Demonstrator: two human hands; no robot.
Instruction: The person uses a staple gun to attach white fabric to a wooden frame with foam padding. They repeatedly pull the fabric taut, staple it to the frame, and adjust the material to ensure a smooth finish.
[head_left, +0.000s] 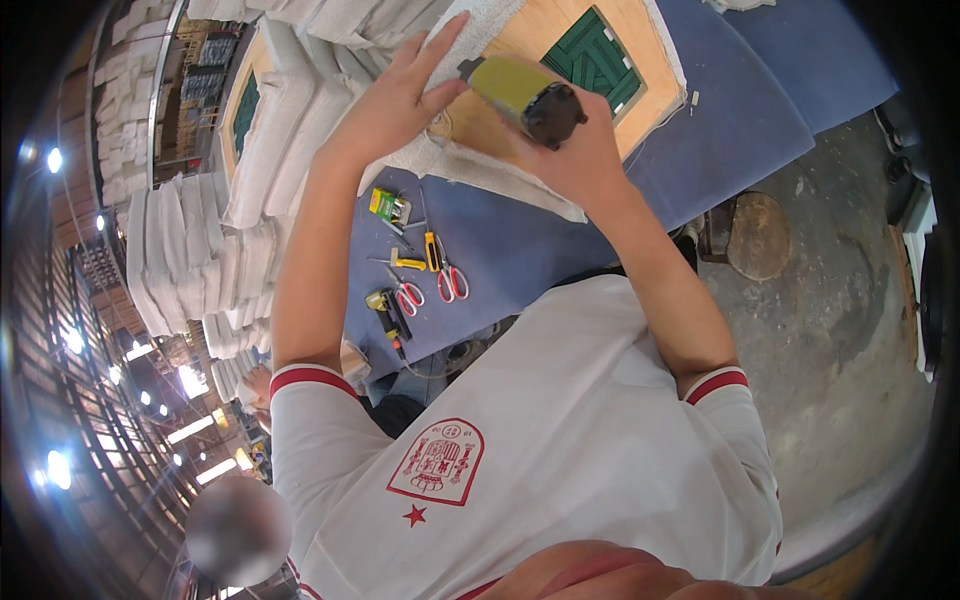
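Observation:
An upholstered seat panel lies in front of me, its wooden board (500,35) edged with pale grey fabric (430,160). Dark green woven webbing (590,62) shows through an opening in the board. My right hand (585,150) is wrapped round an olive-yellow staple gun (508,85) with a black end cap, held over the panel. The hand and the tool hide where its nose meets the panel. With fingers spread, my left hand (390,110) is at the fabric edge left of the tool, holding nothing.
On the blue table (530,255) lie red-handled scissors (452,283), a yellow-handled screwdriver (433,252), a green box (385,205) and a second yellow tool (383,308). Stacked pale cushions (175,260) stand at left. A round stool (760,235) stands at right. Another person's hand (258,385) shows at lower left.

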